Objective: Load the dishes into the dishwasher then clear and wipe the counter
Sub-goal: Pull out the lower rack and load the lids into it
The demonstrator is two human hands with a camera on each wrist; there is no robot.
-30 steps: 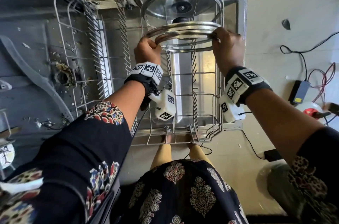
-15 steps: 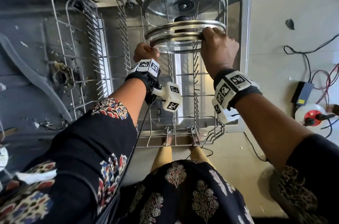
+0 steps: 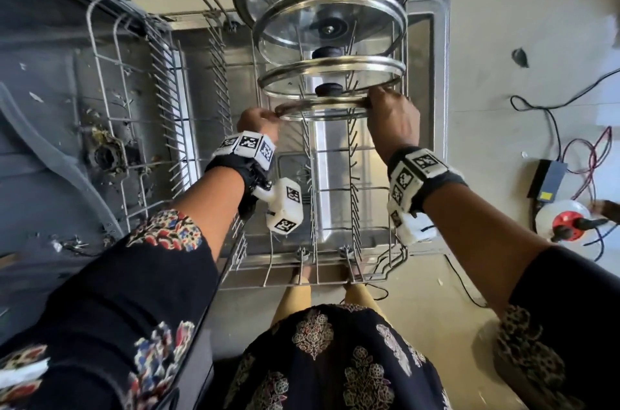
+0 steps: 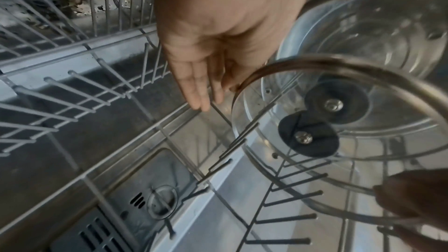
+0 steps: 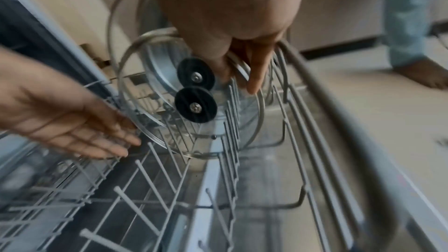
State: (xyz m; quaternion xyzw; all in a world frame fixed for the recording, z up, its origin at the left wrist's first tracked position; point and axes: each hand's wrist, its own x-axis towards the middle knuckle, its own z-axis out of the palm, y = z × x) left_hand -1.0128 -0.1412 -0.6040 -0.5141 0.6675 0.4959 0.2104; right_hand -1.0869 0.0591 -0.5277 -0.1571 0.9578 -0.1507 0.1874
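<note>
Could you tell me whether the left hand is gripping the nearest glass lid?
No, the left hand lies open with straight fingers beside the glass lid's rim.

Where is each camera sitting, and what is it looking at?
Head: on the person's head, looking down at the dishwasher rack; both arms, left hand, right hand and feet show.
Left wrist: along the left palm toward the nearest glass lid; straight fingers and a bit of the right hand show.
Right wrist: along the right hand, whose grip is on the lid rim; the left hand shows too.
Shared: both wrist views show the lid, its black knob, and the rack prongs.
</note>
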